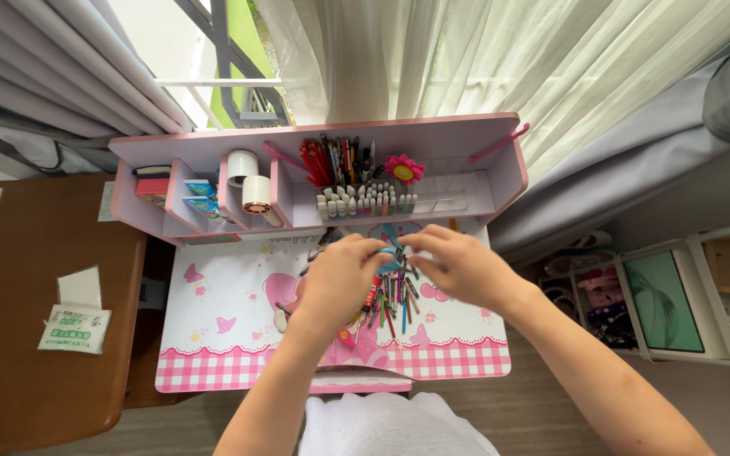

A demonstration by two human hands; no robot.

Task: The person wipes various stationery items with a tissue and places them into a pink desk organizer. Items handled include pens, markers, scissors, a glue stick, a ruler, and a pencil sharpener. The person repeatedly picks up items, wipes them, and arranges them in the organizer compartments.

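Head view: both hands meet at centre over the pink desk [213, 338], left hand [337, 279] and right hand [458, 263] pinching a small blue item [392, 251], grip unclear, while loose pens [390, 297] lie scattered at 6 o'clock and others already stand in the shelf [500, 160] at 12 o'clock.

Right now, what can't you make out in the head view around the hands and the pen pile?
- Left hand and right hand: motion-blurred fingertips, so their grip on anything is unclear.
- Pile of pens and pencils: partly under both hands; the count is hidden.
- Small bottles on the desk shelf: too small to identify.
- Green-topped box: contents hidden by its lid.
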